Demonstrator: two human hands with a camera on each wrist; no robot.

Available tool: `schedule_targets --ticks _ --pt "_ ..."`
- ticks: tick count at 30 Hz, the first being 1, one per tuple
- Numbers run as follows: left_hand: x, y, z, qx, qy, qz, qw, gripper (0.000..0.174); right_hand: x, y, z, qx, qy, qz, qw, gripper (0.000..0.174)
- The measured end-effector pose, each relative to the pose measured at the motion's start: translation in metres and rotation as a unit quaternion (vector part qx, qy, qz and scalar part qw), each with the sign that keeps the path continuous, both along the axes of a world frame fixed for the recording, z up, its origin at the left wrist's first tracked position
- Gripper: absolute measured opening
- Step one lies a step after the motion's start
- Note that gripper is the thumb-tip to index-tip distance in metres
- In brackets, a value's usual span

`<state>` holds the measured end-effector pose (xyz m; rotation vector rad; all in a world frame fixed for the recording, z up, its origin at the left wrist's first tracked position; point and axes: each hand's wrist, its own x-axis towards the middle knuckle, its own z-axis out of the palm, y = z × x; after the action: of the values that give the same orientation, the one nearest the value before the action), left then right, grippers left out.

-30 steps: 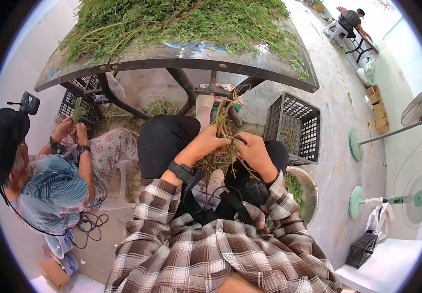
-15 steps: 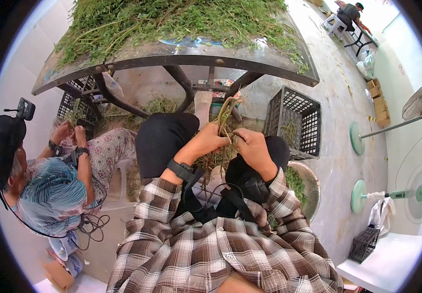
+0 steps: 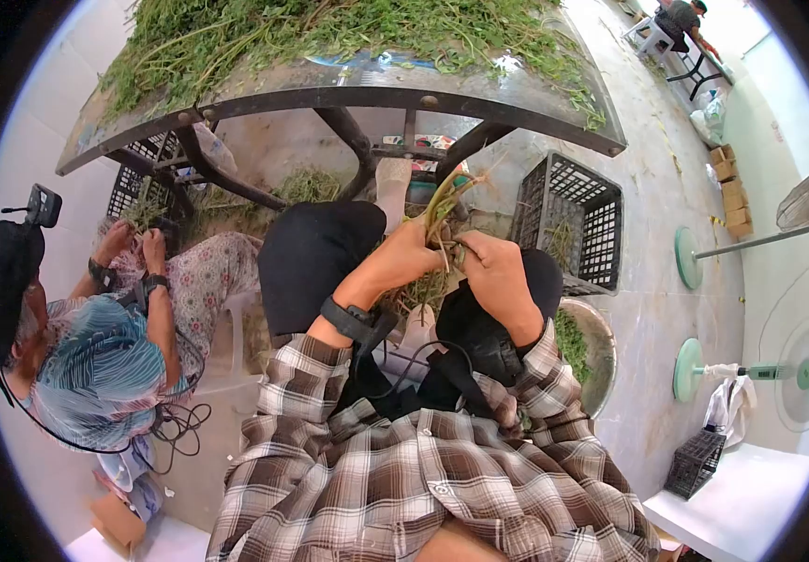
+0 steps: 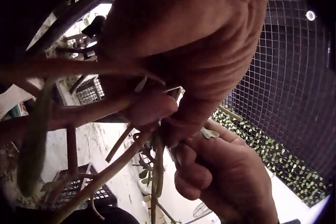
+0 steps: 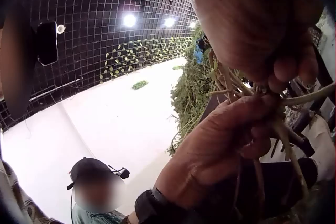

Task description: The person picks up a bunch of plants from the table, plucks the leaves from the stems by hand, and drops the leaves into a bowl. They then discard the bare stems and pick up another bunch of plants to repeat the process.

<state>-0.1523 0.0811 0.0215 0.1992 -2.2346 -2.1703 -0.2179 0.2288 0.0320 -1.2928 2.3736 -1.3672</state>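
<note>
My left hand grips a bundle of leafy plant stems between my knees. The stems' thin ends poke up past the thumb toward the table, and more stems hang below the fist. Close on its right, my right hand pinches stems beside the left thumb with its fingers curled. In the left wrist view, brown-green stems cross below the left hand, and the right hand meets it at the fingertips. The right wrist view shows the left hand wrapped around several stems, with the right hand over it.
Ahead stands a table heaped with green plants. A black crate sits to the right, and a metal basin holding greens is by my right leg. Another person sits at left. Two fans stand at right.
The bundle's upper ends have tilted toward the right. The right hand has risen slightly beside the left, and the stems that hung below it are no longer visible there.
</note>
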Motion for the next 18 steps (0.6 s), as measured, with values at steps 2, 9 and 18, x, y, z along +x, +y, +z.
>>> schedule_targets --ticks 2,9,18 --pt "0.000 -0.001 0.004 -0.015 -0.032 0.003 0.999 0.032 0.001 -0.001 0.002 -0.007 -0.015 -0.003 1.000 0.011" --pt "0.000 0.001 -0.012 -0.002 0.003 -0.006 1.000 0.022 0.005 -0.002 0.012 0.015 0.008 -0.008 1.000 0.014" --pt "0.000 -0.001 -0.027 -0.058 0.025 0.121 0.991 0.022 0.004 0.017 0.037 -0.006 -0.233 -0.052 0.971 0.016"
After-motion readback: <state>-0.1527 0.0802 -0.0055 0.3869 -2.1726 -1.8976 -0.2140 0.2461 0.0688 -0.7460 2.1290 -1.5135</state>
